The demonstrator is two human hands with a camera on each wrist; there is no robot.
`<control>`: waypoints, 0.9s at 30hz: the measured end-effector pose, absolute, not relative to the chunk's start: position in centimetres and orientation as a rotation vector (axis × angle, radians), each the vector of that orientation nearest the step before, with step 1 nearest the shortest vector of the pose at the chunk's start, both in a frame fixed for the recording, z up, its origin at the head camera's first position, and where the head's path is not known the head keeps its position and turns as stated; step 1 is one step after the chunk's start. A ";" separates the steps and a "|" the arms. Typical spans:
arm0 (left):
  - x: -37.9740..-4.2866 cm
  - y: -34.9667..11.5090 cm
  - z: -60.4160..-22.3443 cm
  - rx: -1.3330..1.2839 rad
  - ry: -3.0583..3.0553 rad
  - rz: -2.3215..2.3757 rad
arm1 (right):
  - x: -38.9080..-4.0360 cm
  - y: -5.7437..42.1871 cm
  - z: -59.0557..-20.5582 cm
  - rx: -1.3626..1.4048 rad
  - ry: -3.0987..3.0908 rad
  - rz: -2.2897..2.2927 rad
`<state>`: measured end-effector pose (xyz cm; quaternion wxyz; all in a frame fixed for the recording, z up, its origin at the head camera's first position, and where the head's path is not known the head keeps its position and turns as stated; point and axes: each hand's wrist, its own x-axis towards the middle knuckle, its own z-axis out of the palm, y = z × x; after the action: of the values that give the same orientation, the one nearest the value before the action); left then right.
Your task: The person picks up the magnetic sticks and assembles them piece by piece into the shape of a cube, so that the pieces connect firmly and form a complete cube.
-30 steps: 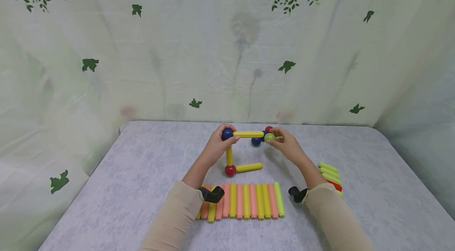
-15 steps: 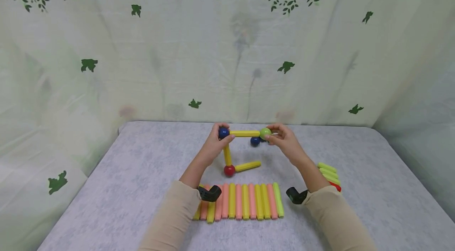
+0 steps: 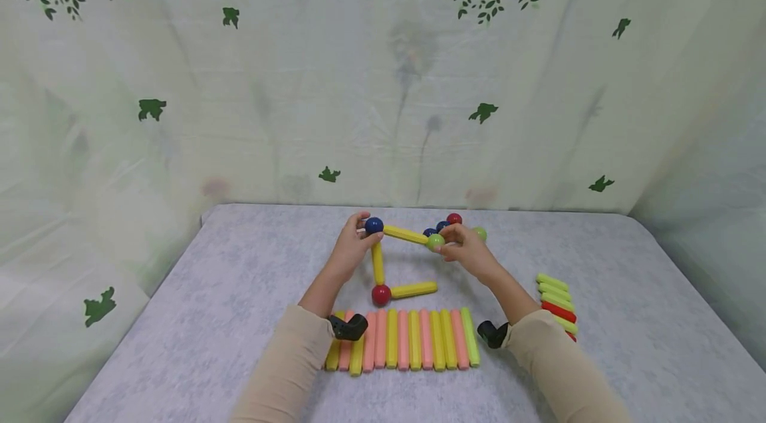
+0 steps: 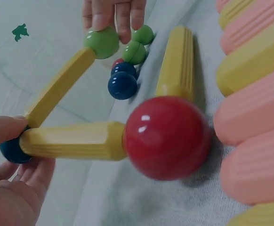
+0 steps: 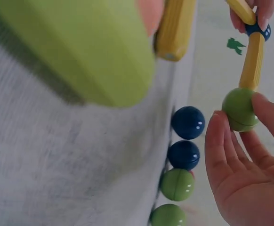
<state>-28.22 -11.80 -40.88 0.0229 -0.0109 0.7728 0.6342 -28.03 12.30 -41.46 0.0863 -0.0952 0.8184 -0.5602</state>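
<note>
My left hand [image 3: 349,249] grips a blue ball [image 3: 374,225] at the top corner of a stick-and-ball frame. From that ball a yellow stick [image 3: 378,265] runs down to a red ball [image 3: 381,295], which rests on the table. Another yellow stick [image 3: 414,289] extends rightward from the red ball along the tabletop. A raised yellow stick [image 3: 404,234] slopes slightly down from the blue ball to a green ball [image 5: 239,109], touching its end. The thumb and fingers of my right hand [image 3: 469,252] pinch that green ball.
Pink, yellow and light green sticks [image 3: 403,340] lie in a row at the front. More green and red sticks [image 3: 556,293] are on the right. Loose blue balls [image 5: 188,122], green balls [image 5: 177,184] and a red ball [image 3: 454,218] sit behind my right hand.
My right hand brought the green ball to the raised stick's end, then moved left and slightly down with it. That stick now slopes; the red ball shifted slightly nearer the front row.
</note>
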 end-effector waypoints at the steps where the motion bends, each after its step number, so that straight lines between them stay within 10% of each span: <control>1: -28.2 -11.8 -41.0 -0.044 2.385 1.952 | -28.1 12.4 -41.6 -0.278 2.448 -1.645; 27: -26.5 -11.0 -42.7 0.270 2.714 1.255 | -29.8 15.7 -43.0 -0.359 2.886 -1.306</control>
<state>-26.51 -11.02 -42.69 0.0695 0.0896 0.9018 0.4171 -29.84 15.65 -43.03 -0.0231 -0.1126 0.9050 -0.4095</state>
